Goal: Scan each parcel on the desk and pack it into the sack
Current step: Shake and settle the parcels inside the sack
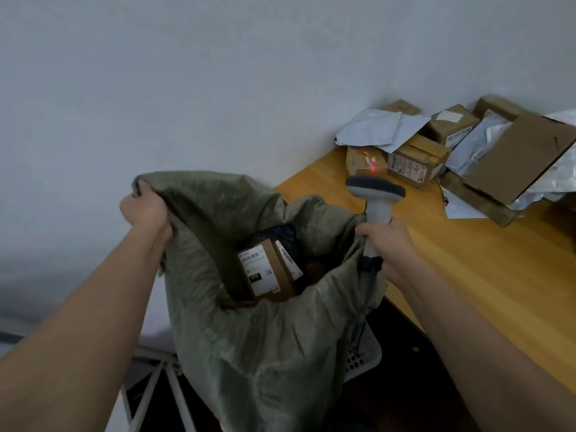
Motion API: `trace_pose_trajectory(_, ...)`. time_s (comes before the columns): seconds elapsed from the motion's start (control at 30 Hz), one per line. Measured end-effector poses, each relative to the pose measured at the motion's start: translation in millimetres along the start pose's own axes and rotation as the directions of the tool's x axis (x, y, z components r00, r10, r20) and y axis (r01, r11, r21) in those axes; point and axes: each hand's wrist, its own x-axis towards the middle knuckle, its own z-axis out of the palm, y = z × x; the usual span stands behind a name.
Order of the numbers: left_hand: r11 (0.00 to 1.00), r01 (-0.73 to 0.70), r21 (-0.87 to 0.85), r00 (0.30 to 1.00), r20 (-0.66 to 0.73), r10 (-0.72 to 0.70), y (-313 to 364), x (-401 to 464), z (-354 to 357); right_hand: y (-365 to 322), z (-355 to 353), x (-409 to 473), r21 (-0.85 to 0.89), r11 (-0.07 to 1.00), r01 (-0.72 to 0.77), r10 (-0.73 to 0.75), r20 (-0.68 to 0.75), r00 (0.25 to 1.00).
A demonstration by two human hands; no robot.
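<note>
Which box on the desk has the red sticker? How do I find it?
Look at the wooden desk and the parcel pile against the wall. The small cardboard box sits at the pile's near left corner, under the grey mailer bag. Unlike the plain boxes beside it, it has a torn red-and-white sticker.

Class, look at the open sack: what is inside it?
Inside the sack: a brown labelled box, something dark behind it. Anything deeper is covered by the box and fabric.

Hand-held sack [255, 338] beside desk [467, 260]
</note>
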Motion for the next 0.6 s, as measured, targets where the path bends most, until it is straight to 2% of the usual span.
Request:
trace_pose_trajectory(0.07, 0.999, -0.032, -0.009, 0.999, 0.012, 0.032, 3.1, -3.0, 6.5, -6.9, 6.1, 0.3, 0.048, 0.998, 0.039, -0.039, 0.008, 0.999)
trace_pose_trajectory(0.13, 0.988, -0.046, 0.15, 0.998, 0.044, 0.04, -18.4, -13.2, 11.1, -3.8, 16.0, 0.5, 0.016, 1.0, 0.021, -0.022, 0.03, 0.999)
trace_pose_trajectory(0.2, 0.965, 0.025, 0.263, 0.998, 0.052, -0.04, -52.3, -21.7, 14.7, 6.7, 23.3, 2.5, -0.062, 0.997, -0.036, 0.04, 0.068, 0.997)
trace_pose_trajectory(0.23, 0.963, 0.094, 0.254, 0.993, 0.04, -0.108, -62.8, -21.9, 16.0, 10.4, 25.1, 3.1, -0.083, 0.995, -0.062, 0.069, 0.084, 0.994)
trace_pose_trajectory(0.33, 0.969, 0.168, 0.18, 0.985, 0.013, -0.174, -45.7, -11.5, 21.2, 4.0, 25.1, 9.7, -0.064, 0.998, -0.02, 0.027, 0.115, 0.993)
trace_pose_trajectory(0.47, 0.992, 0.128, 0.001, 0.992, -0.007, -0.128, 17.1, 17.1, 31.1, -43.4, 26.7, 7.3, 0.002, 0.988, 0.156, -0.155, 0.134, 0.979)
trace_pose_trajectory(0.6, 0.98, 0.053, -0.191, 0.999, 0.002, -0.053, 45.9, 13.0, 40.5, -71.2, 23.2, 1.8, 0.071, 0.962, 0.262, -0.267, 0.072, 0.961)
